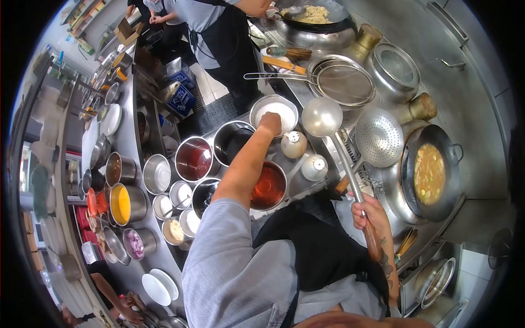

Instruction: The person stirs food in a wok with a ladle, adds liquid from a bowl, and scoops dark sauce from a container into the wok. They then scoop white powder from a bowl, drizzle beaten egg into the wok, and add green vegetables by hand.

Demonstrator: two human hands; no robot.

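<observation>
Presently, your left hand: lowered into the round steel bowl of white contents; fingertips hidden, pinch or spread cannot be told. Your right hand: fingers wrapped round the long wooden-handled steel ladle, its cup right of that bowl. Just below the bowl: squat cream bottle. Far right of it: dark metal wok, brown soup inside. Apparent step: reaching in; any lift calls for clearing the rim.
</observation>
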